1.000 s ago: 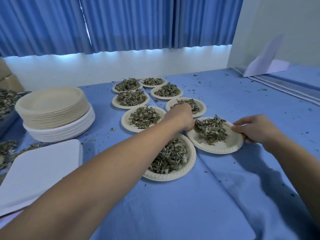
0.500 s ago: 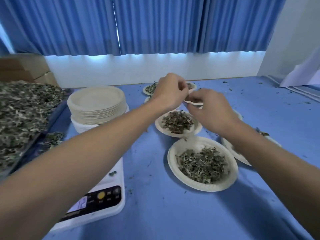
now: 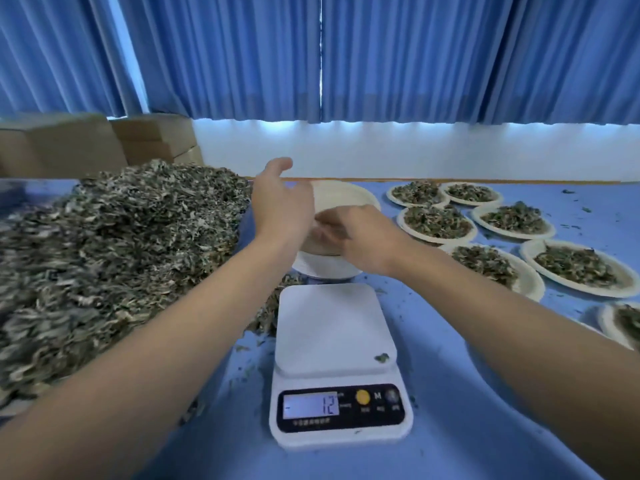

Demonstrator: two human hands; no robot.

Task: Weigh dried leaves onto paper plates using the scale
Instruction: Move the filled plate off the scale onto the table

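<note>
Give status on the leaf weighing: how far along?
Done: at least seven filled plates sit to the right. In hand: left hand and right hand are at the empty-plate stack; the right one's grip is blurred. The scale platform is bare, its display showing 12. Left to do: a large leaf pile waits unweighed.

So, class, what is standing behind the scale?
A stack of empty paper plates stands behind the scale. The left hand and right hand cover its middle and front edge. The right hand is blurred, so whether it grips the top plate cannot be seen.
</note>
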